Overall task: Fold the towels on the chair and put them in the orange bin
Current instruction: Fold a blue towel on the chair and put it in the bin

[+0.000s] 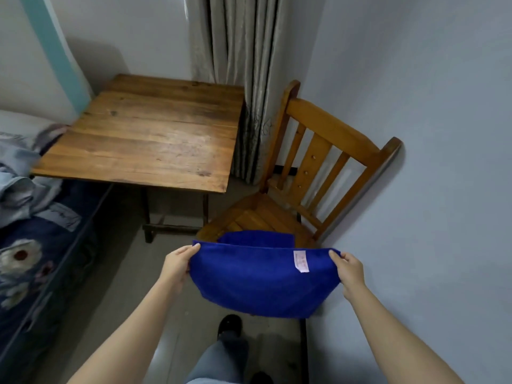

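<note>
While the blue towel (263, 281) hangs spread in the air just in front of the wooden chair (318, 151), the left hand (177, 263) pinches its top left corner and the right hand (350, 270) pinches the top right one beside the white label (301, 261), so folding looks barely begun. Behind it a second blue towel (256, 239) lies on the chair's seat, seemingly awaiting its turn, and no orange bin shows, so most of the job likely remains. Left of the chair stands a wooden table (155, 134), and farther left a bed (33, 245) with floral bedding.
</note>
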The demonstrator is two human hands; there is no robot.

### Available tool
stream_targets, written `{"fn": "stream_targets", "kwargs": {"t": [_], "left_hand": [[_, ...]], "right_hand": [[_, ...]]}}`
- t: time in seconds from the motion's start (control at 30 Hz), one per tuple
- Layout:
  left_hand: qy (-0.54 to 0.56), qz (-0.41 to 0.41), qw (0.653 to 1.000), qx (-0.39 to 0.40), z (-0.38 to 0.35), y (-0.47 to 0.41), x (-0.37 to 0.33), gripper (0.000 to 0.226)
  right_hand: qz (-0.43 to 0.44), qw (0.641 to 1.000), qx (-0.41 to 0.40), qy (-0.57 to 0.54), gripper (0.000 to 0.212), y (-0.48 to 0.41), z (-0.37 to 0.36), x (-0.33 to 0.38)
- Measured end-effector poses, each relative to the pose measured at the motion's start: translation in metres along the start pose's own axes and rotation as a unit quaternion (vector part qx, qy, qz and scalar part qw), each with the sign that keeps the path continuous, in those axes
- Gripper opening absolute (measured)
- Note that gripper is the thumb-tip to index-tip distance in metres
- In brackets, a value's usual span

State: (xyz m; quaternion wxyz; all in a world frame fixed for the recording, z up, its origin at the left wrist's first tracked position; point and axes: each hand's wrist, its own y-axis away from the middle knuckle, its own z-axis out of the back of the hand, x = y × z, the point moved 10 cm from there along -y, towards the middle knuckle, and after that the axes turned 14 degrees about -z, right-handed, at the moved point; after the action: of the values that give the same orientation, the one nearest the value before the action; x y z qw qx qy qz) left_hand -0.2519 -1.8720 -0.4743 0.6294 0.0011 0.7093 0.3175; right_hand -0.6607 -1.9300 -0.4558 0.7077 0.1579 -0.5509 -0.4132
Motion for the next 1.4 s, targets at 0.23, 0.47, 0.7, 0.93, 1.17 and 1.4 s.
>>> {"fn": "stream_targets", "kwargs": {"t": [0.23,0.47,0.7,0.93,1.17,1.4], "left_hand": [[-0.022,0.052,0.998,0.001,0.000,-0.046,0.033,0.016],[-0.040,0.082,0.995,-0.047,-0.011,-0.100,0.061,0.006],[-0.096,0.073,0.989,-0.089,-0.037,-0.180,0.134,0.009],[-0.156,0.075,0.981,-0.091,-0.059,-0.230,0.191,0.018],[-0.312,0.033,0.947,-0.069,-0.061,-0.256,0.204,0.032],[-0.283,0.101,0.940,-0.159,-0.065,-0.279,0.214,0.029]], "right_hand": [[-0.056,0.998,-0.031,0.024,0.012,-0.030,-0.032,-0.020],[-0.072,0.996,-0.048,0.039,0.013,-0.097,-0.065,-0.032],[-0.062,0.996,-0.028,0.064,0.008,-0.213,-0.117,-0.053],[-0.064,0.986,-0.012,0.156,0.016,-0.293,-0.162,-0.084],[-0.049,0.961,-0.056,0.267,0.042,-0.315,-0.173,-0.082],[-0.084,0.943,-0.053,0.319,0.035,-0.335,-0.199,-0.073]]}}
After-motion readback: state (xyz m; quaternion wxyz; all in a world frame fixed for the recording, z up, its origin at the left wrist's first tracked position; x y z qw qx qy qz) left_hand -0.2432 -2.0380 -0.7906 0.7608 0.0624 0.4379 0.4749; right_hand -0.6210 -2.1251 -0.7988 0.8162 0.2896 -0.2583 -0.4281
